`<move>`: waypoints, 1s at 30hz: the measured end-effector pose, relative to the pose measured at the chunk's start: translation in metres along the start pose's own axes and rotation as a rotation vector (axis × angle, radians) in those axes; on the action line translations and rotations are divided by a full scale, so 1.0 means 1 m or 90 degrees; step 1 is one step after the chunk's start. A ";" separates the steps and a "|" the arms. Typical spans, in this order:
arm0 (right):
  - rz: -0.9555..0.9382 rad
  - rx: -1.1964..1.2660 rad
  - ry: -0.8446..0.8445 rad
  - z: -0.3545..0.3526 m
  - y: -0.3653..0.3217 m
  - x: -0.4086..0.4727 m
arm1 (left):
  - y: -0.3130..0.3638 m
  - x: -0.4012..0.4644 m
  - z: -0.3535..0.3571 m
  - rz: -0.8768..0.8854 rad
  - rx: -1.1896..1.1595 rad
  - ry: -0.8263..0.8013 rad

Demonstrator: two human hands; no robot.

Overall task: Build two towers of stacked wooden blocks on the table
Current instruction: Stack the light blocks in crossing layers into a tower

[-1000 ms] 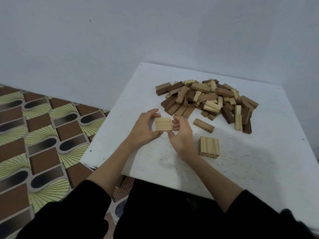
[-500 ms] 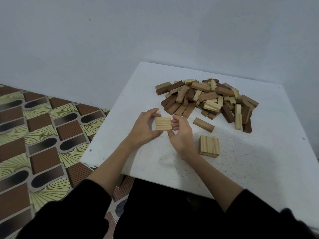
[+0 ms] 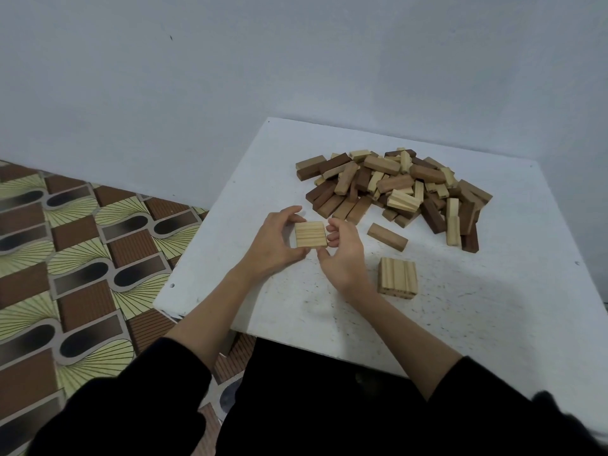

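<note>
At the white table [image 3: 296,307], the left hand [image 3: 274,246] and right hand [image 3: 345,258] clamp a square of pale blocks [image 3: 310,234] between curled fingers. A second pale block square [image 3: 397,278] lies at four o'clock; the loose block pile [image 3: 394,189] at one o'clock.

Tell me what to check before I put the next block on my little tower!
1. Both hands steady the layer: left hand and right hand hold the pale block layer from either side. Ok.
2. Layer is squared up: its blocks sit side by side, edges even. Ok.
3. Layer sits flat on the table: its underside is hidden. Cannot tell.
4. A free hand to fetch a block: both are busy. Not ok.
5. More blocks within sight: the pile and a loose brown block lie behind. Ok.
6. Second tower started: another pale layer rests to the right. Ok.
</note>
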State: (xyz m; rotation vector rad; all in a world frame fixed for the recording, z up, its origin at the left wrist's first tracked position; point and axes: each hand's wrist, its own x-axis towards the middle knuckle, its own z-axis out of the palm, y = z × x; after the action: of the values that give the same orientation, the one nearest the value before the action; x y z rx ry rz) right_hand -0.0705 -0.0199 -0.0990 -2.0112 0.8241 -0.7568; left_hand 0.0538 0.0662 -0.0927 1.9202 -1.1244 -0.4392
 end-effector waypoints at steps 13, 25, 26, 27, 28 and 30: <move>-0.099 -0.129 -0.247 -0.074 -0.028 0.034 | 0.038 0.006 -0.004 0.050 -0.049 -0.017; -0.076 -0.131 -0.257 -0.172 0.001 0.003 | 0.103 0.004 0.061 0.129 -0.123 -0.145; -0.073 -0.142 -0.262 -0.174 0.004 0.001 | 0.103 0.002 0.065 0.121 -0.123 -0.156; -0.065 -0.152 -0.265 -0.175 0.007 -0.002 | 0.103 0.001 0.068 0.111 -0.120 -0.166; -0.055 -0.159 -0.267 -0.175 0.010 -0.005 | 0.103 -0.002 0.071 0.102 -0.111 -0.177; -0.042 -0.170 -0.273 -0.174 0.014 -0.009 | 0.101 -0.005 0.073 0.089 -0.094 -0.194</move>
State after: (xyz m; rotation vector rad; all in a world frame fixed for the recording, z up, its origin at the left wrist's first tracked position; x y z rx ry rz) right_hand -0.2096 -0.0982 -0.0286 -2.3335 0.6308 -0.2371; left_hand -0.0507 0.0100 -0.0538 1.6705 -1.3714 -0.7348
